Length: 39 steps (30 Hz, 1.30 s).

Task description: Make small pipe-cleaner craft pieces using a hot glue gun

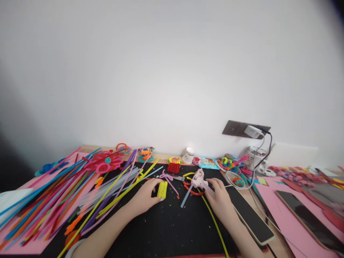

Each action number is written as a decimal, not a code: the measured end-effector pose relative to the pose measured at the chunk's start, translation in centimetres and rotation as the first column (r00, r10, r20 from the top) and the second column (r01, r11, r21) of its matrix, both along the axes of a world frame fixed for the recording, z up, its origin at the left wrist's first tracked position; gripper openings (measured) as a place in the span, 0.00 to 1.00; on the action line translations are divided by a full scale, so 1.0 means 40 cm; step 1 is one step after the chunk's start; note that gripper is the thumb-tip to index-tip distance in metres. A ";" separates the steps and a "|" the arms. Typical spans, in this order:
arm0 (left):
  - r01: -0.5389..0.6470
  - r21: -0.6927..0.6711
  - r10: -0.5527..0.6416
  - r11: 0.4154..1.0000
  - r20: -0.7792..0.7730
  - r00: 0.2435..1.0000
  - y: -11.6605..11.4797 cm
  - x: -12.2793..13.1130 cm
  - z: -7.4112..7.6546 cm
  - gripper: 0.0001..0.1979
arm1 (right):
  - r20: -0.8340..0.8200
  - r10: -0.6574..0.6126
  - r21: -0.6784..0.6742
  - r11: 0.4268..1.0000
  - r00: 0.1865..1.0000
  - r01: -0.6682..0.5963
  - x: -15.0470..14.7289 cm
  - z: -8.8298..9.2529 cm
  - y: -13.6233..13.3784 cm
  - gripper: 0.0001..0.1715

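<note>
My left hand (146, 196) is closed, pinching a small yellow block of folded pipe cleaners (162, 190) between thumb and fingers above the black mat (161, 229). To the right, my right hand (219, 197) is wrapped round the handle of a pale pink glue gun (199, 180). A translucent glue stick (186, 196) slants down beside the gun. Between my hands lie a purple pipe cleaner tied in a bow (172, 183) and a pair of scissors (176, 177), partly covered. Under the gun shows a red pipe cleaner loop (197, 193), and a long yellow pipe cleaner (215, 222) curves toward me.
Many coloured pipe cleaners (53, 204) spread across the left. Along the wall stand a red and yellow craft piece (174, 165), a paper cup (188, 156) and a mug (254, 157). Phones (252, 218) and a white charger cable (258, 197) lie at right.
</note>
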State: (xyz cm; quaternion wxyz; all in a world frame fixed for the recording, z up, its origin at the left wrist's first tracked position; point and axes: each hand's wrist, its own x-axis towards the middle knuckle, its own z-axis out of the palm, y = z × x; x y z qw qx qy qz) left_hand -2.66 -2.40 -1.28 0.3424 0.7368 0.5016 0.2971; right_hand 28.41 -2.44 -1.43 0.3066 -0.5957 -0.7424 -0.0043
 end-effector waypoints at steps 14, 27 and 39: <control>0.002 0.091 0.006 0.996 -0.090 0.996 0.011 -0.045 -0.011 0.23 | -0.031 -0.081 -0.070 0.994 0.996 0.078 0.060 0.032 -0.073 0.19; -0.066 0.177 0.073 0.982 -0.036 0.997 0.007 -0.058 0.017 0.28 | -0.212 -0.037 0.047 0.998 0.977 0.048 -0.015 0.088 -0.086 0.16; -0.396 0.211 0.448 0.894 -0.363 0.817 0.061 -0.125 0.002 0.08 | -0.356 0.144 0.054 0.990 0.923 -0.133 -0.102 0.133 -0.039 0.13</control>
